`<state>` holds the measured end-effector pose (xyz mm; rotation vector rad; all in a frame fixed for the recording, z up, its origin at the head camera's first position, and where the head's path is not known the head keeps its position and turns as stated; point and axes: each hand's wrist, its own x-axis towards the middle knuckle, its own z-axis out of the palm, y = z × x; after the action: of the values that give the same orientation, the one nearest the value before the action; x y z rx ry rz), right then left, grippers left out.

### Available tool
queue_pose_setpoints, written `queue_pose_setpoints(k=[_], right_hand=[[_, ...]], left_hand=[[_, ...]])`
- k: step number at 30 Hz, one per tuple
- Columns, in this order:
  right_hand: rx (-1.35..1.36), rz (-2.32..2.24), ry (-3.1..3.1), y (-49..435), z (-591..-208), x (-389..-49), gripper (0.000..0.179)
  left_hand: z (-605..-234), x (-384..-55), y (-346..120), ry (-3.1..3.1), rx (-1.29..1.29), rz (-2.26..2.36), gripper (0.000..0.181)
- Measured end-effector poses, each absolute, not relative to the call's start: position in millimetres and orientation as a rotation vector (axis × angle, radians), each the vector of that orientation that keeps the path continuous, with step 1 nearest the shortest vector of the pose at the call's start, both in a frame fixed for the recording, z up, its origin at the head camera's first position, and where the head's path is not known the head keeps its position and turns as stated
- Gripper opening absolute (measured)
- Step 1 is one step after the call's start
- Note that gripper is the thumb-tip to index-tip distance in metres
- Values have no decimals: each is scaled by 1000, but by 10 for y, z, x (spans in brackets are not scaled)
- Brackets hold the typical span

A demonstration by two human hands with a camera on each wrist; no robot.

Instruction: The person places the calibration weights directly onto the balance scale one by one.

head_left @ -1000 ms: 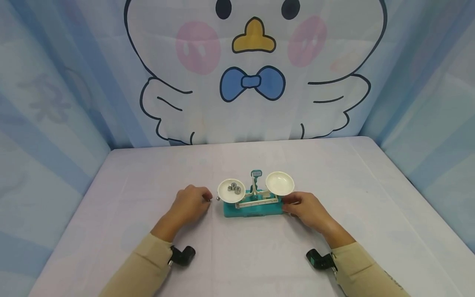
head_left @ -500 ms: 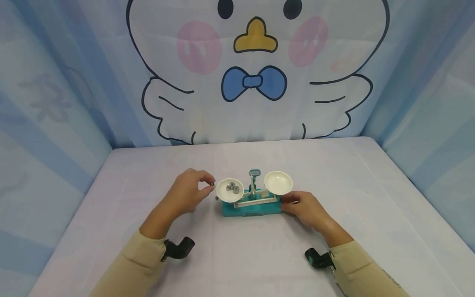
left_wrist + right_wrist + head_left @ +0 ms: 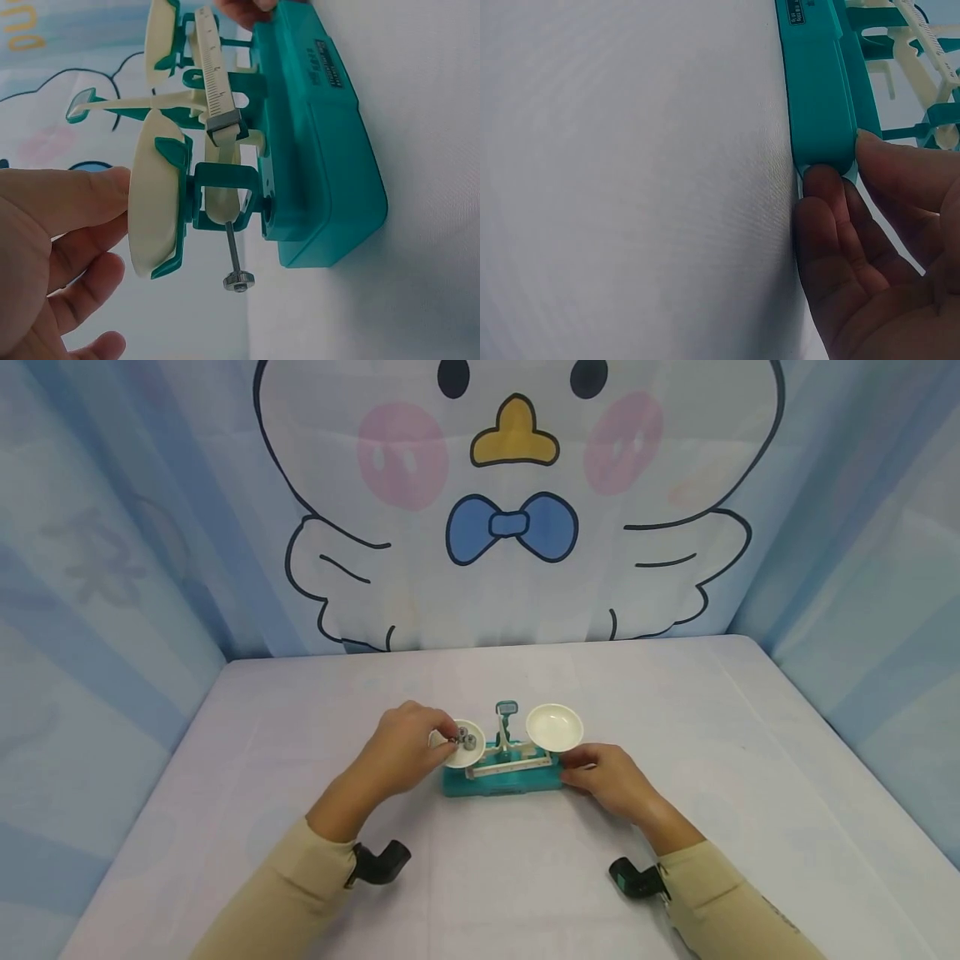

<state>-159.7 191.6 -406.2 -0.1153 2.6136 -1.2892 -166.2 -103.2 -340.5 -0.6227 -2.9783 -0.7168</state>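
A teal balance scale (image 3: 498, 785) stands mid-table with two cream pans. Several small metal weights (image 3: 470, 742) sit in its left pan (image 3: 459, 762); the right pan (image 3: 554, 727) holds nothing. My left hand (image 3: 405, 750) is at the left pan's near-left rim, thumb and forefinger pinching a small metal weight over the pan. In the left wrist view the pan hides those fingertips and the weight. My right hand (image 3: 609, 777) grips the right end of the base, thumb on its upper edge and fingers against the end, as the right wrist view shows.
A white cloth covers the table (image 3: 510, 877). A curtain with a cartoon bird (image 3: 510, 602) hangs behind it, and blue-and-white curtains stand at both sides. The scale's threaded rod with a metal nut (image 3: 238, 281) juts from the beam's left end.
My left hand has risen from the table left of the scale with a small weight and moved right, over the left pan. The right hand keeps its grip on the base; the scale has shifted slightly left.
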Motion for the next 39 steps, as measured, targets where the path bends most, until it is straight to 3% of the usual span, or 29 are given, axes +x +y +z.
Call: queue_pose_setpoints(k=[39], right_hand=[[-97, -1302, 2601, 1914, -4065, -1603, 33]], left_hand=[[-3467, -1679, -936, -2933, -618, -665, 9]])
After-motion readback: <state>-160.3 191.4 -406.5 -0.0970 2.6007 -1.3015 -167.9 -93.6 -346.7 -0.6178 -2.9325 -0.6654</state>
